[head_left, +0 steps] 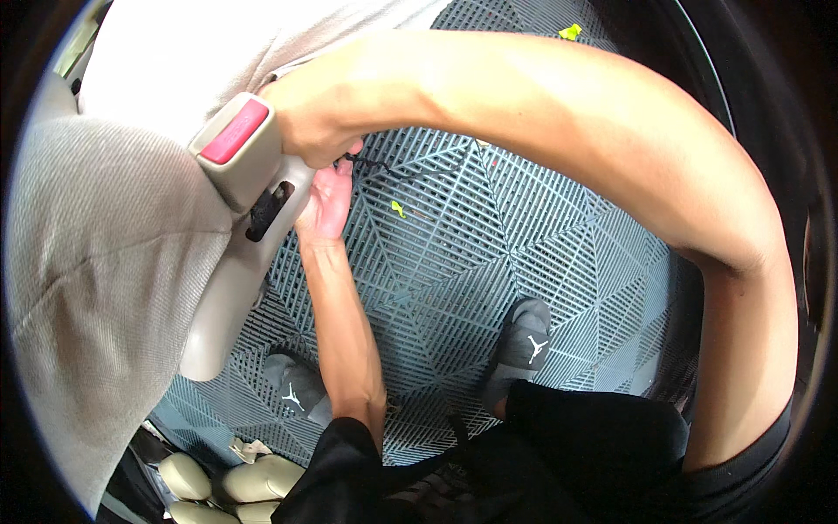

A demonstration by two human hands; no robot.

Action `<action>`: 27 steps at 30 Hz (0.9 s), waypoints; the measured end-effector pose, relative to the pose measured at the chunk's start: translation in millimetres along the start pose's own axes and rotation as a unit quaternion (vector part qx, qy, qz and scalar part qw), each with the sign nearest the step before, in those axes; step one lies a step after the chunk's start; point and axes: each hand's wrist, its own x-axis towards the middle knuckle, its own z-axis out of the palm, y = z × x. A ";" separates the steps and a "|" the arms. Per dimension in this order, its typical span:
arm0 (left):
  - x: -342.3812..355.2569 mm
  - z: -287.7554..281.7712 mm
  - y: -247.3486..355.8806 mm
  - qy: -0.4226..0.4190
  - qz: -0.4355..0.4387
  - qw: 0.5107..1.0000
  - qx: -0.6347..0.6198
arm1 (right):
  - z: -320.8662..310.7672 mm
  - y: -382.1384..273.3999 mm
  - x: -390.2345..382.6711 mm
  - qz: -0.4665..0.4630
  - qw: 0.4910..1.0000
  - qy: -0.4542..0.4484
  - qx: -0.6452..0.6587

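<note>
- Under us lies a grey-blue plastic floor of interlocking grid tiles (489, 253), with 2 dark grey sneakers (524, 345) planted on it and small yellow-green scraps (398, 209) scattered about; at the left a grey fabric car seat (96, 262) stands on this floor, filling that whole side of the view.
- At the seat's right edge sits a beige plastic seat-belt buckle with a red release button (237, 144), carried on a long beige plastic side trim (229, 288) that runs down along the seat's lower edge.
- Our right hand (310, 118) reaches across from the right and closes over the buckle's right side, fingers curled and pressed together; we cannot tell how the fingertips sit, as they are tucked under.
- Our left hand (325, 203) comes up from below, just under the right one, palm turned toward us, fingers reaching up to a thin black cord (371, 164) that hangs between the 2 hands; whether they pinch it we cannot tell.
- We judge the step in hand to be work at the joint where buckle meets trim, with the right hand steadying and the left feeding or freeing the cord.
- The next move would call for fine finger work in a tight spot: the seat blocks the left, the trim's edge lies close, while the floor to the right offers open room.
- Cream padded parts (262, 479) lie near the floor's lower left corner, well apart from both hands.
</note>
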 end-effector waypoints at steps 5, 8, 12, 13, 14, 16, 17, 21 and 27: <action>-5.5 1.9 2.3 -0.006 -0.020 1.000 -0.014 | -1.2 2.2 3.4 0.012 1.000 0.016 -0.008; -5.8 4.7 3.4 0.017 -0.001 0.999 -0.048 | -0.4 2.9 5.4 0.013 1.000 0.023 -0.008; -7.3 0.4 5.6 0.024 0.007 0.998 -0.061 | 1.3 -1.9 6.2 0.019 0.999 0.025 -0.011; -7.3 -1.3 6.6 0.011 0.007 0.998 -0.060 | 1.4 -2.7 6.8 0.016 0.999 0.026 -0.010; -7.4 -3.4 7.8 -0.002 0.007 0.998 -0.060 | 0.8 -1.0 9.0 0.014 1.000 0.027 -0.010; -4.0 3.3 -1.2 -0.033 -0.012 0.997 -0.076 | -3.4 1.9 -2.1 0.033 0.999 0.030 -0.018; -5.2 3.6 -1.7 -0.041 -0.016 0.995 -0.086 | -3.0 2.8 -3.7 0.036 0.999 0.029 -0.017; -6.9 -2.9 8.4 -0.015 0.022 1.000 -0.003 | 2.7 2.1 5.8 0.018 0.999 0.031 -0.011; -3.3 -2.9 0.1 -0.014 0.031 0.999 0.034 | 0.2 6.1 -4.4 0.040 0.998 0.035 -0.019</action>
